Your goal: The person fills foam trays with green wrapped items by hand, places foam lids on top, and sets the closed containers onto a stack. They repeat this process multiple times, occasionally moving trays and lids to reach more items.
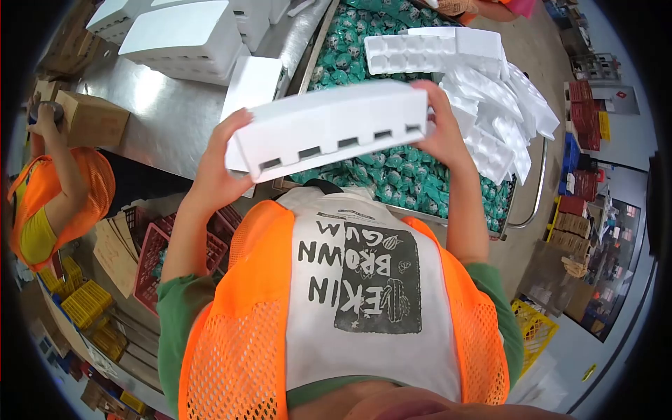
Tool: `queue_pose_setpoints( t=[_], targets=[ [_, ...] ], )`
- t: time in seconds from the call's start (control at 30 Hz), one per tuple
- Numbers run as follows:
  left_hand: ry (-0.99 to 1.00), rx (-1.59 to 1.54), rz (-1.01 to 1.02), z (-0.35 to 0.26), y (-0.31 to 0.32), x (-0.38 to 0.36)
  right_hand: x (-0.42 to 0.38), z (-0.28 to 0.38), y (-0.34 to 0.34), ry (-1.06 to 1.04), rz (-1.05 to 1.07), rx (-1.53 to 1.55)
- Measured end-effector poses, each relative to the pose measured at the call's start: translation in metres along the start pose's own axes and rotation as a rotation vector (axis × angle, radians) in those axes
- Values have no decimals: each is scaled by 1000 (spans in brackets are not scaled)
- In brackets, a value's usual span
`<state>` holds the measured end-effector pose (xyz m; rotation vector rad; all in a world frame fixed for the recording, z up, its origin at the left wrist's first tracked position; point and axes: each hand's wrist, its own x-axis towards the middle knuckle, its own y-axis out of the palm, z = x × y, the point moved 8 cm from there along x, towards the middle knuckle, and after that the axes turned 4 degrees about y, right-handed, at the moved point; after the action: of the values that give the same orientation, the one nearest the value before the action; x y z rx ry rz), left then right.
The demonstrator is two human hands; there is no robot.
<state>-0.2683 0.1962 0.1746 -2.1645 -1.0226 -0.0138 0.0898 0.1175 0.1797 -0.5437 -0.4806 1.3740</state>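
A long white carton (336, 129) with a row of small slots along its side is held up level in front of my chest, slightly tilted. My left hand (222, 161) grips its left end, and my right hand (442, 129) grips its right end. The carton looks closed; its contents are hidden. Beneath it spreads a wide bin full of round teal-wrapped pieces (399, 168). White moulded trays with cup-shaped hollows (483, 91) lie piled on the bin's right side. Another white carton (255, 80) rests on the table edge just beyond my left hand.
Stacked white cartons (185, 42) stand on a metal table (157, 115) at upper left. A co-worker in an orange vest (80, 185) is at far left near a cardboard box (91, 119). Red crates (150, 259) sit low left; a metal handle (540, 192) juts from the bin's right.
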Motion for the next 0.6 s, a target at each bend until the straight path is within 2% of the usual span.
queue_pose_setpoints(
  t=[0.1,0.2,0.27,0.3,0.4,0.47,0.5,0.6],
  targets=[
    [261,234,-179,-18,-22,-25,50,14,28,42,130,72],
    [313,396,-389,-14,-27,-58,90,42,65,-150,249,260],
    [342,564,-431,-6,-17,-79,102,54,93,-58,510,562],
    [365,656,-438,-5,-11,-88,116,58,103,-143,520,512],
    [343,818,-467,8,9,-104,165,41,155,82,477,875],
    [273,857,-515,15,22,-103,189,44,184,73,341,875],
    [213,857,-541,26,25,-104,205,42,203,78,368,859],
    [288,946,-581,46,36,-110,230,36,234,291,473,1075]
  ],
)
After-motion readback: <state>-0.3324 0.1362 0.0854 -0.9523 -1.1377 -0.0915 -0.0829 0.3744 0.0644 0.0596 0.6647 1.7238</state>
